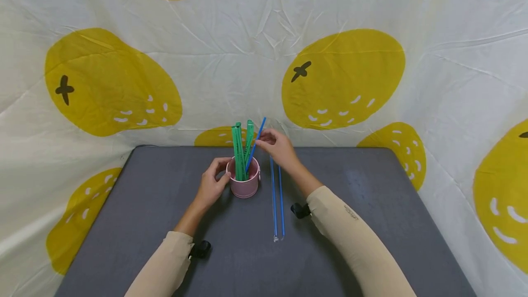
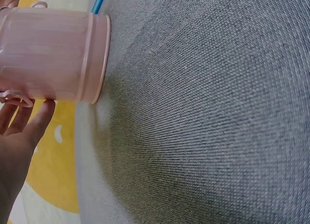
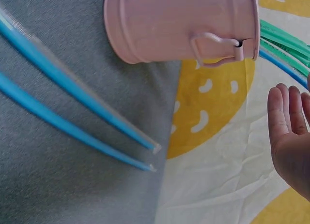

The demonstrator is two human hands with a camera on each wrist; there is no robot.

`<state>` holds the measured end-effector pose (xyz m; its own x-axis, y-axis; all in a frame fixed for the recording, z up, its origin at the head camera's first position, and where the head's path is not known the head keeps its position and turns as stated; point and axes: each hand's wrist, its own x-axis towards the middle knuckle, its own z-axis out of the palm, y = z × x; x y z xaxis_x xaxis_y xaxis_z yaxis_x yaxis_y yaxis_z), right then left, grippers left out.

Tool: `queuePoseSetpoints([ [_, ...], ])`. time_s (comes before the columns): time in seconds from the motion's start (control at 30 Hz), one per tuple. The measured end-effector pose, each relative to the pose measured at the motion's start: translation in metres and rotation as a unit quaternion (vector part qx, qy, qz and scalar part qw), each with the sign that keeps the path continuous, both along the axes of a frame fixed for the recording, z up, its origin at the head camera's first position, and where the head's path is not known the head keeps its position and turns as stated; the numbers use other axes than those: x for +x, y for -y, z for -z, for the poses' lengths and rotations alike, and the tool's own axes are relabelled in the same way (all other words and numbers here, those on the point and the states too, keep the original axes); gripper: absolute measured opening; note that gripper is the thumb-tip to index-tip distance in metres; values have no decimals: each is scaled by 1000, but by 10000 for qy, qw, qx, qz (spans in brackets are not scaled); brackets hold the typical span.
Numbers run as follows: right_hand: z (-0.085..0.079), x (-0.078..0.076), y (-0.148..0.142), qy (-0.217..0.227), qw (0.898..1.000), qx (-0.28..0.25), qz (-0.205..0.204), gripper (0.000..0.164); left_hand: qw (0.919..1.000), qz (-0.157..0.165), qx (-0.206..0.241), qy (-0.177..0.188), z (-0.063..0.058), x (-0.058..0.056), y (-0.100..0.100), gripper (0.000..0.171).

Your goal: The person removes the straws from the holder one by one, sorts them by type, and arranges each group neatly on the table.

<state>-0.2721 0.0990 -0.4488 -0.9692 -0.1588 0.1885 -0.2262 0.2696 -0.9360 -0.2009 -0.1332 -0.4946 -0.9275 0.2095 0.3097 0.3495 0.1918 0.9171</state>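
A small pink metal bucket [image 1: 244,189] with loop handles stands on the dark table, holding several upright green straws [image 1: 238,150] in wrappers. My left hand [image 1: 212,184] grips the bucket's left side, thumb toward me and fingers farther back; the left wrist view shows its fingertips against the wall beside a handle. Between thumb and fingertips my right hand [image 1: 280,148] pinches a blue straw [image 1: 259,130] near its upper part. That straw leans right, its lower end inside the bucket. In the right wrist view, the pinch itself is cut off at the edge.
Two more blue straws [image 1: 274,200] in clear wrappers lie side by side on the grey table [image 1: 350,242], right of the bucket. Behind the table's far edge hangs a white cloth [image 1: 247,81] printed with yellow fruit. Each wrist carries a small black camera [image 1: 300,211].
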Motion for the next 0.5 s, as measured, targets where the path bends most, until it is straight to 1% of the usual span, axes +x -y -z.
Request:
queuePoseSetpoints([
  [0.2, -1, -3, 5, 26, 9994, -345, -64, 28, 10000, 17, -20, -11, -1, 0, 1, 39],
  [0.23, 3, -7, 5, -2, 9993, -380, -51, 27, 10000, 18, -27, -15, -1, 0, 1, 39],
  [0.3, 3, -7, 5, -75, 9991, -417, -47, 23, 10000, 14, -33, -33, -1, 0, 1, 39],
  [0.4, 1, -6, 6, -90, 9978, -654, -101, 20, 10000, 31, -36, -42, -1, 0, 1, 39],
  [0.5, -3, -5, 6, 21, 9950, -982, -188, 20, 10000, 46, -15, -29, -1, 0, 1, 39],
])
